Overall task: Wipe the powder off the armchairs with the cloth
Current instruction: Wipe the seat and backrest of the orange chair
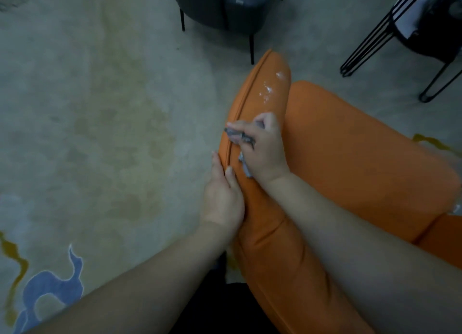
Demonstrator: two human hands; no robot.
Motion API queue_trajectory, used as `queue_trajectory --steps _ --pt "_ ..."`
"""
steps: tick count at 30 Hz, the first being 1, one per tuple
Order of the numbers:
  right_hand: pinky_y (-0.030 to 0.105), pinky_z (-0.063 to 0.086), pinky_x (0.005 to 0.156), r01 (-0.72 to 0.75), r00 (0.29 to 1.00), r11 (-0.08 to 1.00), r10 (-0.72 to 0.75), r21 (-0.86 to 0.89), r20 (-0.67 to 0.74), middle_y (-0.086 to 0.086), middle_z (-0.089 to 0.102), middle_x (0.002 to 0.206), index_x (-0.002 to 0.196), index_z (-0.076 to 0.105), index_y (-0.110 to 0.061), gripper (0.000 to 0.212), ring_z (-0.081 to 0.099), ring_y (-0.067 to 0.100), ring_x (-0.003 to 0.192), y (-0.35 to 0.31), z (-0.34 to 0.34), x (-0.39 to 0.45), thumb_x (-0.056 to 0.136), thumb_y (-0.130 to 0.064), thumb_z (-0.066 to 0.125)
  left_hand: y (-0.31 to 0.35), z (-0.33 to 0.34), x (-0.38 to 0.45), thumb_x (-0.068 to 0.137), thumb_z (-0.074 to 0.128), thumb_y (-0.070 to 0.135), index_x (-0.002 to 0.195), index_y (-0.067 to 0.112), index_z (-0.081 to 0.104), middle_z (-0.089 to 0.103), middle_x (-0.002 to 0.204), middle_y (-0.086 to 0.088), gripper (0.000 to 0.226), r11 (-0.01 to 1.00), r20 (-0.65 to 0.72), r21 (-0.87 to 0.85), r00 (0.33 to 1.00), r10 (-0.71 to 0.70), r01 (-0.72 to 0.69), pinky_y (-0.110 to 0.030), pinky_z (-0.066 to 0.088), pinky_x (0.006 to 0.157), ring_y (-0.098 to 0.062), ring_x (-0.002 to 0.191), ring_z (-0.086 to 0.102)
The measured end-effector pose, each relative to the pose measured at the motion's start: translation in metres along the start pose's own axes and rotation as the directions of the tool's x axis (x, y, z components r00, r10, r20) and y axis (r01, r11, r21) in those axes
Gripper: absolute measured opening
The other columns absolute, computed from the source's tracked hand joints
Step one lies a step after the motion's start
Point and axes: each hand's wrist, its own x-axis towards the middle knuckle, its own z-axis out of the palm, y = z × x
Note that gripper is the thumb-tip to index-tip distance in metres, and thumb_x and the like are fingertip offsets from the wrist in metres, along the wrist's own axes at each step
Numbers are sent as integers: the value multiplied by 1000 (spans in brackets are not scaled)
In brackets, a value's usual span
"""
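An orange armchair point(350, 158) fills the right side of the head view, its padded arm running up the middle. White powder point(271, 87) lies in patches on the far end of that arm. My right hand point(262, 148) presses down on the arm just short of the powder and grips a small grey cloth point(240, 137), mostly hidden under the fingers. My left hand point(223, 196) rests flat against the arm's outer side near the seam, fingers straight.
A dark grey chair point(225, 6) on thin black legs stands at the top centre. A black wire-legged chair point(412, 33) is at the top right. A pale rug point(100, 133) with blue and yellow shapes covers the floor on the left.
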Motion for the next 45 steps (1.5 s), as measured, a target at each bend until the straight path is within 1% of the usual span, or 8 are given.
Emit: queue_trajectory --steps 3,9,18,24,28,32,39,45 --pt "43 48 84 -68 996 997 70 33 -55 13 46 94 101 76 -18 30 53 32 89 8 4 21 80 -26 56 21 6 48 103 25 36 150 16 27 43 147 -12 51 994 -44 113 999 15 -10 -33 33 103 -28 132 43" --pt "17 38 93 -151 978 985 160 79 -133 4 40 100 112 70 -25 32 48 20 94 37 -5 -7 83 -13 63 26 17 69 102 29 34 149 14 31 45 145 -12 51 979 -131 184 985 114 -89 -33 33 105 -29 131 43" --pt "13 40 91 -197 956 960 234 200 -180 0 39 102 116 63 -40 33 50 14 94 45 1 3 88 -24 60 21 24 72 97 29 43 151 27 23 46 144 -9 57 952 -150 294 979 135 -86 -42 41 96 -36 119 51" --pt "29 46 90 -102 985 985 120 139 -123 1 39 101 116 68 -28 34 50 20 94 54 3 15 85 -17 62 30 26 71 86 21 48 151 27 24 49 140 -10 68 918 -170 392 977 127 -51 -43 45 84 -39 109 57" --pt "27 44 93 -102 968 990 121 96 -222 0 38 100 111 72 -21 29 50 21 93 64 14 78 84 -16 65 32 23 69 92 19 53 151 29 21 47 142 -8 64 889 -167 455 976 140 -49 -43 46 81 -38 107 58" --pt "28 45 90 -69 980 990 90 123 -176 0 38 102 116 68 -25 32 50 20 93 60 9 39 86 -19 60 31 23 67 83 12 63 150 33 22 51 136 -6 74 875 -133 478 979 157 -76 -40 48 65 -39 89 63" --pt "38 47 87 19 990 996 -6 85 -142 2 38 97 111 72 -20 31 51 24 91 75 8 91 82 -19 60 35 23 68 90 22 58 149 48 8 46 138 -1 61 883 -128 468 985 113 -40 -39 46 74 -37 99 60" --pt "19 39 94 -65 984 985 90 158 -155 2 37 101 116 69 -22 31 49 20 95 67 9 62 86 -22 59 34 23 68 91 27 58 149 48 6 52 127 -4 62 861 -143 507 982 122 -33 -37 46 71 -34 95 61"
